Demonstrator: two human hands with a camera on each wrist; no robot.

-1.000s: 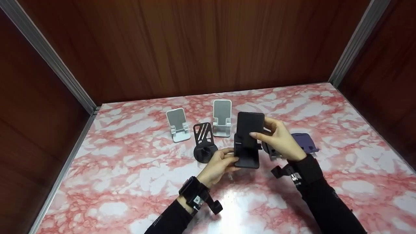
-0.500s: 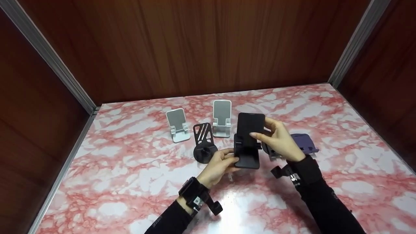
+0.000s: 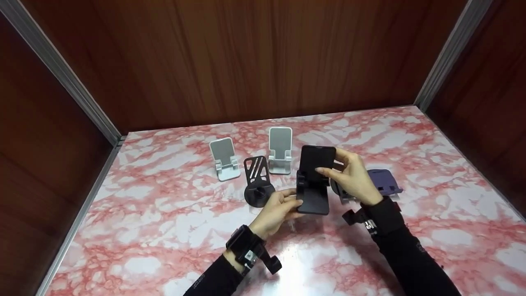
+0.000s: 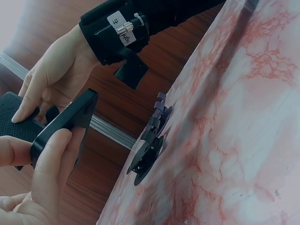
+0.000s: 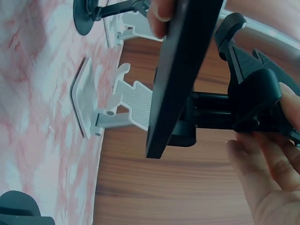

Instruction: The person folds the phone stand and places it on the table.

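A black folding phone stand (image 3: 312, 201) is held up over the table by both hands. My left hand (image 3: 274, 210) pinches its base from the left edge, thumb on the top face. At the upper right my right hand (image 3: 352, 174) grips the back plate (image 3: 317, 158), thumb across its front and fingers behind. In the left wrist view the base (image 4: 65, 123) shows edge-on between thumb and fingers. The right wrist view shows the hinged arm (image 5: 211, 111) joining base and plate, with right-hand fingers (image 5: 269, 164) beneath the plate.
Two white phone stands (image 3: 224, 152) (image 3: 280, 144) stand behind on the marbled table (image 3: 164, 238). Left of the hands is a black slotted stand with a round base (image 3: 259, 193). A purple stand (image 3: 384, 181) and another dark stand, partly hidden, lie behind the right hand. Wood panels (image 3: 263, 61) enclose the table.
The back plate's top edge has come down slightly toward the base, the right hand still gripping it. The left hand has barely moved, and the other stands are where they were.
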